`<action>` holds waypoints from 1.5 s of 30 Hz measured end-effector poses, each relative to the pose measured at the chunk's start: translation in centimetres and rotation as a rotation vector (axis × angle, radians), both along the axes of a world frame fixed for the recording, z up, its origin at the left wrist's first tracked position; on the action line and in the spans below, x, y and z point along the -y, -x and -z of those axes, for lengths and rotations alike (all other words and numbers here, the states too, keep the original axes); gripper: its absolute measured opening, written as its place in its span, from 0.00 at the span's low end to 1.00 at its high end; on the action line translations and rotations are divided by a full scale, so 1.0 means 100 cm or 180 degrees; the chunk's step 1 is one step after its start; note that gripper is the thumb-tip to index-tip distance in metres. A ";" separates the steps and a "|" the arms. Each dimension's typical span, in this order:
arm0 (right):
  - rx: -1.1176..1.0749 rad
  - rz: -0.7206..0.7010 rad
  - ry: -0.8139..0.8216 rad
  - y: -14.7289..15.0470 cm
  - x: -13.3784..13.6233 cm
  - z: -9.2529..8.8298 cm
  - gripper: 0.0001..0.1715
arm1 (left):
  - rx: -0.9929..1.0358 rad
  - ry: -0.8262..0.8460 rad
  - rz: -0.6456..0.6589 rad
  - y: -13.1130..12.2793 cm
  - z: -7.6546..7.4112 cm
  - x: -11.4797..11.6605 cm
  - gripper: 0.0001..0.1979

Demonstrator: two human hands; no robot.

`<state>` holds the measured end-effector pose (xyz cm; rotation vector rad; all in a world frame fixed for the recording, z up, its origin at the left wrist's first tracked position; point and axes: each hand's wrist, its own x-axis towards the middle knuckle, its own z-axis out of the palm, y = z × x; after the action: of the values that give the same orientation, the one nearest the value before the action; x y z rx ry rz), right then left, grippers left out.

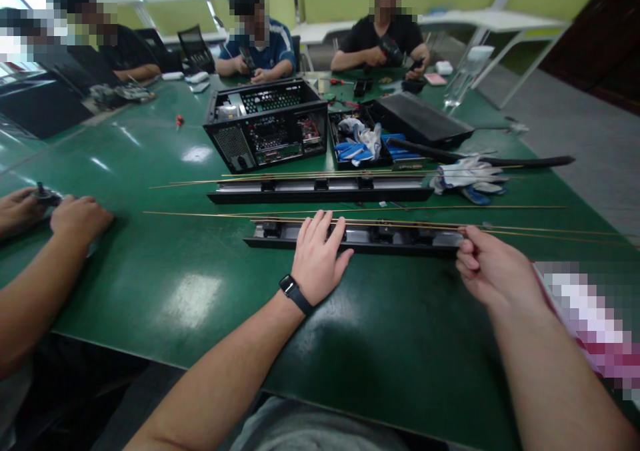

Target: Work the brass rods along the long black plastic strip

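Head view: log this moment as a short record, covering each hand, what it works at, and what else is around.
Left hand: fingers spread across the nearer black rail and thin brass-coloured rods
Right hand: curled at that rail's right end, beside the rods; grip unclear
Beyond: second black rail, roughly parallel
Further back: open computer case, left of gloves in a tray
Left edge: co-worker's hands holding a dark part

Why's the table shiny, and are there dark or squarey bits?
Head view: pale glare on the green table, probably reflected light; head view: a dark patch nearer the wearer than the left hand; head view: coarse squares over a pink-and-white thing.
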<state>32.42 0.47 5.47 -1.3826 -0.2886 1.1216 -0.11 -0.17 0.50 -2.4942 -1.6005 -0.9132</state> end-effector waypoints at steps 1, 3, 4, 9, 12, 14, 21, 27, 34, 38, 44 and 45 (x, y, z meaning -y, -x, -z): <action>0.0024 -0.0070 -0.0014 0.003 0.001 0.001 0.12 | -0.0011 0.0000 -0.0003 0.000 0.000 0.000 0.31; 0.0055 -0.0222 -0.0026 0.008 0.002 0.001 0.13 | -0.0031 -0.0016 -0.0003 0.000 0.000 0.000 0.30; 0.0064 -0.0270 -0.0024 0.009 0.002 0.001 0.15 | -0.0036 -0.0027 -0.0004 0.000 0.000 0.000 0.30; -0.0048 -0.0096 0.0020 0.002 0.001 0.000 0.13 | -0.0024 -0.0018 -0.0016 0.000 0.000 0.000 0.30; -0.0077 -0.0017 0.0008 0.000 0.000 0.001 0.12 | -0.0031 -0.0009 0.0002 0.000 0.000 0.000 0.30; -0.0011 -0.0114 -0.0053 0.002 0.001 0.004 0.11 | -0.0031 -0.0005 0.0013 0.000 0.000 0.000 0.30; 0.0173 -0.0460 -0.0175 -0.007 -0.003 0.023 0.18 | -0.0032 -0.0002 -0.0015 0.000 0.001 -0.001 0.31; 0.0119 -0.0299 -0.0126 -0.016 -0.004 0.023 0.15 | -0.0046 -0.0053 0.0003 0.001 0.002 -0.001 0.31; 0.0200 -0.0473 -0.0130 -0.001 -0.001 0.021 0.20 | -0.0057 -0.0093 0.0055 0.000 0.001 -0.001 0.31; 0.0173 -0.0309 -0.0140 -0.009 -0.003 0.022 0.20 | -0.0061 -0.0019 0.0007 0.000 0.000 -0.001 0.31; 0.0204 -0.0642 -0.0125 -0.007 -0.003 0.024 0.19 | -0.0062 -0.0078 0.0027 0.000 -0.001 -0.001 0.30; 0.0190 -0.0635 -0.0121 -0.007 -0.003 0.025 0.19 | -0.0063 -0.0093 0.0026 0.000 0.000 -0.001 0.30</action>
<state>33.09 0.73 3.01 -1.3775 -0.4974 1.2329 -0.09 -0.11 0.54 -2.4842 -1.5611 -0.9031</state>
